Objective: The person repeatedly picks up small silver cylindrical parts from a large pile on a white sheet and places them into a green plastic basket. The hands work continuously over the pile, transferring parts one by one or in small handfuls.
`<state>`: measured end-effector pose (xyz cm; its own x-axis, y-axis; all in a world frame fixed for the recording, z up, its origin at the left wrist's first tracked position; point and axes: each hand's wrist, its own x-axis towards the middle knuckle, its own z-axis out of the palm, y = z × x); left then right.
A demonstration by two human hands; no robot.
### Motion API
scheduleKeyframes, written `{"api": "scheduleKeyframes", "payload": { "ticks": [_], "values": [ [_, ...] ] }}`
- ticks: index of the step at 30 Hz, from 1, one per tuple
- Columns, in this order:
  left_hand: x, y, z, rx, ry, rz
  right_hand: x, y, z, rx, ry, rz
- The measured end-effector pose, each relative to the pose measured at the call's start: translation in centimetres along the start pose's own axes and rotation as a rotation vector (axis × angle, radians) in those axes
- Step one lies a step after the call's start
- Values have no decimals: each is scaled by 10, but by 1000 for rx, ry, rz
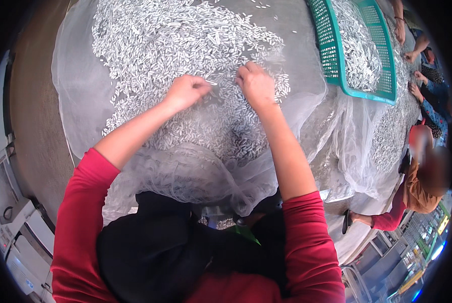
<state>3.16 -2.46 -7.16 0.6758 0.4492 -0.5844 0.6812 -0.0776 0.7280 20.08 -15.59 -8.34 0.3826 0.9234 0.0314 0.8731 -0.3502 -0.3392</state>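
Note:
A broad heap of small, elongated silvery-white pieces (160, 48) is spread over a sheet of pale, see-through mesh (185, 164) on the table in front of me. My left hand (188, 92) is over the middle of the heap, thumb and fingertips pinched together, with one slim silvery-white piece (211, 82) showing at the tips. Just to its right, my right hand (257, 85) has its fingers curled down at the pieces. Whatever the right fingertips hold is hidden or too small to make out. Between the hands, a thinner patch lets the surface show through.
A teal plastic basket (370, 95), part filled with similar pieces, stands at the upper right. Beyond it, other people's hands (412, 55) work over another spread of pieces. Bunched mesh (357, 156) hangs at the table's near right. Grey-white machines (24, 237) are at the left.

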Motion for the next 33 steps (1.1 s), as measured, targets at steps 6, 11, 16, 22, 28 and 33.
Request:
{"api": "scheduleKeyframes", "payload": {
  "ticks": [6,11,16,22,28,33],
  "values": [
    [5,-10,9,131,83,114,-19,-17,2,486,-94,381],
    [4,-8,10,245,186,217,-39,-50,20,509,-76,368],
    [4,-9,9,232,191,237,-38,-70,28,314,-1,353],
    [7,-11,11,282,199,199,-37,-77,26,233,-71,352],
    [7,-11,11,244,199,175,-34,-79,33,57,-149,250],
    [8,-11,14,322,216,149,-33,-90,35,-44,-212,270]
  ]
}}
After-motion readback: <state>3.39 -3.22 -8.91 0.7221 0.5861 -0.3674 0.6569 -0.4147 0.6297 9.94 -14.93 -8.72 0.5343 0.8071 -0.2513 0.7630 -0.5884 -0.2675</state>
